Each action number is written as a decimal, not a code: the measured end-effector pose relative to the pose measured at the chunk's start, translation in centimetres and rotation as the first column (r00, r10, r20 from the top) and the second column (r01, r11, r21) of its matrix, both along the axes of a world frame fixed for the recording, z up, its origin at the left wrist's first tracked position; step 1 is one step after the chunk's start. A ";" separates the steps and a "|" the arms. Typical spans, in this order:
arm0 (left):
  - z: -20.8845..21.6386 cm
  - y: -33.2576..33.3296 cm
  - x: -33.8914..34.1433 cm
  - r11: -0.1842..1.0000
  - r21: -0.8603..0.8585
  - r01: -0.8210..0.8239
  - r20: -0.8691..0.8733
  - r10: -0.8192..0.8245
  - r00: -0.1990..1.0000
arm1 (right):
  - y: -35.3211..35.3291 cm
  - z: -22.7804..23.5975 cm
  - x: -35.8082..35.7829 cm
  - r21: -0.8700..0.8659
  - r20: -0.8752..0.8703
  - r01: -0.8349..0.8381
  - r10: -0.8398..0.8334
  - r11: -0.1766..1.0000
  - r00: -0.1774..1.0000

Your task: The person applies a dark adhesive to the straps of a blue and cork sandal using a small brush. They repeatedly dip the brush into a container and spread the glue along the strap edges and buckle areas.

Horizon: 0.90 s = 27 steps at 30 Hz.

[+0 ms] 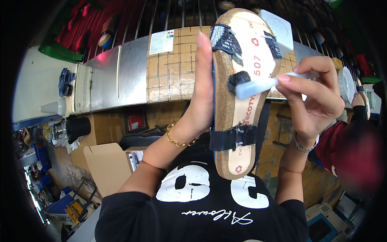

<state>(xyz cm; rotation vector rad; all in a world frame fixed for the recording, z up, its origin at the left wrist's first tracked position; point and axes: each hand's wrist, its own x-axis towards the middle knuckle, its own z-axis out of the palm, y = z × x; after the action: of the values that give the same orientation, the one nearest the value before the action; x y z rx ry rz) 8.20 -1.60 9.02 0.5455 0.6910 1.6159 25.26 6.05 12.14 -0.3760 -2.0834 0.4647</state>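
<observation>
A cork sandal footbed (242,161) stands nearly upright before me, toe end up, with its pale printed underside facing me. Dark strap ends (225,38) are folded over its edges and lie against that underside. My left hand (203,86) grips it along the left edge, thumb up the side and the other fingers hidden behind. Between the fingertips of my right hand (310,88) is a pale, translucent brush-like tool (258,86). Its rounded tip lies over the footbed beside a black strap end (238,82); whether it touches cannot be made out.
Beyond the footbed, a taped cardboard sheet (173,72) lies on a metal bench (98,76). A conveyor of metal rods (137,16) runs behind, carrying several shoe parts. A white box-shaped object (278,30) stands behind the footbed. At the right, another person's hand (357,99) is near a sole.
</observation>
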 end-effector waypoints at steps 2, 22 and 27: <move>0.1 -0.2 -0.3 1.000 0.026 0.011 -0.103 -0.008 0.995 | -0.5 -0.1 0.0 -0.005 0.016 0.008 -0.008 1.000 1.000; -0.7 -0.3 -0.8 1.000 0.001 0.023 -0.188 -0.022 0.982 | 0.7 2.6 0.5 -0.129 0.262 -0.219 0.247 0.967 0.933; -1.2 -0.1 -1.6 0.997 0.081 0.004 0.195 -0.020 0.981 | 1.3 -0.8 -1.6 -0.148 0.017 0.038 -0.036 0.988 0.999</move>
<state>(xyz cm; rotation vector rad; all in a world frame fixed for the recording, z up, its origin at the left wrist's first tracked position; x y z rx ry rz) 6.58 -1.68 7.81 0.4397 0.4774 1.6657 23.69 7.40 11.36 -0.5063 -2.0580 0.5983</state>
